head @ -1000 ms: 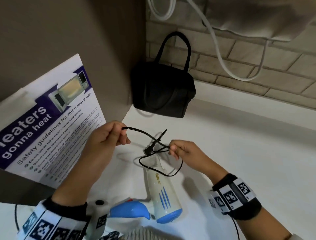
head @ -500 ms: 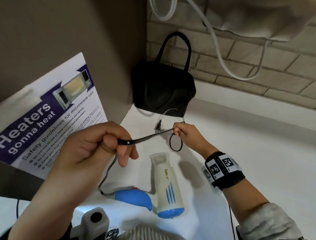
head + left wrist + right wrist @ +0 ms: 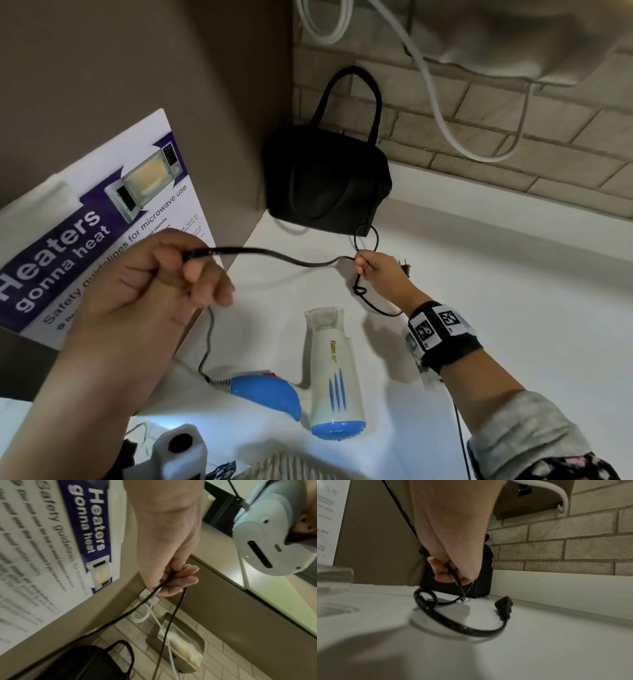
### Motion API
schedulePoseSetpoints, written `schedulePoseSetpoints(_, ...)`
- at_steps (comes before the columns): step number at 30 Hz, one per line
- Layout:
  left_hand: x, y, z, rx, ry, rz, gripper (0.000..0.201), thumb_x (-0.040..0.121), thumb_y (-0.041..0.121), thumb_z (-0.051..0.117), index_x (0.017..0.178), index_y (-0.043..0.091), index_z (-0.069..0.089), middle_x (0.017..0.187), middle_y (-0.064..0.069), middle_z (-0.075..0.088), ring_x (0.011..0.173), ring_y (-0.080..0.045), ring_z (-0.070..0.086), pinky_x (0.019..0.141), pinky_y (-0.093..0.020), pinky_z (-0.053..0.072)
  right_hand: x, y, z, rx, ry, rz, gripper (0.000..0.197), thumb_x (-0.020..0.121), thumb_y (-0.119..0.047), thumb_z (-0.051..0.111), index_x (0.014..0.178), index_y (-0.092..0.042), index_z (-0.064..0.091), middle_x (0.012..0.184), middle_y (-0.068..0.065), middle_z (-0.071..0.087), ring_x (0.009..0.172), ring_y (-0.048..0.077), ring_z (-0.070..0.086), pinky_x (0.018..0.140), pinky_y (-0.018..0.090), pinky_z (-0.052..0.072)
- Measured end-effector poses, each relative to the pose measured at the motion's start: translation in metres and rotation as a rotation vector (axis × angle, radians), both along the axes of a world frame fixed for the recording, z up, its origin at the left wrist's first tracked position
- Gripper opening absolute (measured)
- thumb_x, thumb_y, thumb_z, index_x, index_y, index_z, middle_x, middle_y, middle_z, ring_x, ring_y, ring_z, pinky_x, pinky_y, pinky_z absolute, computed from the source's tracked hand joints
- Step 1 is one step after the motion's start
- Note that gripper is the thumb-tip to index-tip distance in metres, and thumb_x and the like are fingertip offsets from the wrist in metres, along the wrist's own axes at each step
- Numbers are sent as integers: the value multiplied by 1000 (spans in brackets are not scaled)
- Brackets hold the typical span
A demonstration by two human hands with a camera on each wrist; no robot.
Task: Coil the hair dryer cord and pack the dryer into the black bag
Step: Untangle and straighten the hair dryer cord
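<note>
One hair dryer (image 3: pixel 334 373) marked "Klaimi", one black bag (image 3: pixel 325 178) far behind; one cord (image 3: pixel 291 258) is gripped by the left hand (image 3: pixel 147 287) and pinched by the right hand (image 3: pixel 380 274). A poster (image 3: pixel 102 219) reads "Heaters gonna heat".

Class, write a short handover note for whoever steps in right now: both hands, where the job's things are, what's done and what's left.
Left hand grips the cord above the counter.
Right hand pinches it near the plug, a small loop formed there.
Hair dryer lies on the counter; black bag stands in the corner.
Done: coiling barely begun.
Left: finish the coil, pack the dryer into the bag.
</note>
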State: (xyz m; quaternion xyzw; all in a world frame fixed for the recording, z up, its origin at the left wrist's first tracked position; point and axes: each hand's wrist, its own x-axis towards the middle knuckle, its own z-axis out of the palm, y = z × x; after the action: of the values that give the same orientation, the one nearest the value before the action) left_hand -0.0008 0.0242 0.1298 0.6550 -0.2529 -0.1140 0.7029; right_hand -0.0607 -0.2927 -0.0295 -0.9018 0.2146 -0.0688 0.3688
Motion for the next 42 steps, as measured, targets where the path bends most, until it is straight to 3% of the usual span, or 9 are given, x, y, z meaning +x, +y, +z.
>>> schedulePoseSetpoints(3,3,3,-4,70,-36,22,23,87,36,46,72,27,61,63,8,62,65,-12,64,73,-33,56,-6,-6,14,31,-38,-51,39,97,-11,40,61,-23,48,58,-7,53,56,2,49,66,22,36)
schedulePoseSetpoints(6,4,-1,-25,230,-100,81,25,95,36,46,75,34,61,70,9,69,72,-8,70,85,-37,52,-14,-7,43,100,-117,-70,40,99,-13,42,61,-23,50,59,-6,56,50,-5,51,60,10,38)
schedulePoseSetpoints(11,12,-10,-55,336,-87,105,25,93,37,38,78,30,57,73,14,70,84,-21,71,96,-51,46,-21,-4,98,103,-216,-87,35,101,-18,42,69,-19,57,65,-2,62,62,4,56,65,6,39)
schedulePoseSetpoints(14,17,-20,-71,309,15,135,32,103,26,34,77,17,52,71,2,73,79,-20,73,91,-41,52,-24,-1,124,57,-285,-127,34,100,-25,43,73,-17,61,66,-2,66,59,-2,57,66,9,43)
schedulePoseSetpoints(17,22,-29,-81,309,113,161,33,103,25,29,80,13,49,69,-6,74,74,-19,74,69,-18,56,-27,2,144,71,-346,-181,34,100,-27,44,80,-10,65,65,2,69,63,8,66,75,25,53)
schedulePoseSetpoints(25,39,-46,-107,345,328,137,30,103,23,27,83,10,45,81,-22,72,70,-37,72,76,-44,57,-41,21,176,266,-310,-167,31,99,-26,47,79,-11,65,61,2,69,63,13,67,72,30,59)
schedulePoseSetpoints(32,49,-49,-139,473,450,126,23,101,12,25,98,1,44,83,-25,70,67,-34,70,63,-35,57,-51,14,199,470,-238,-71,27,98,-24,49,81,-11,66,62,0,71,69,16,68,77,34,58)
schedulePoseSetpoints(39,55,-49,-156,530,453,150,26,101,13,23,88,5,43,86,-25,69,70,-32,67,70,-39,54,-51,7,214,333,-118,-9,22,92,-27,57,87,-12,73,85,5,74,87,9,68,92,35,54)
schedulePoseSetpoints(42,56,-49,-154,536,331,134,30,102,18,27,85,7,49,86,-18,71,77,-31,68,80,-42,51,-49,10,216,278,-112,-4,19,88,-33,62,84,-20,76,83,2,71,81,7,64,82,25,53)
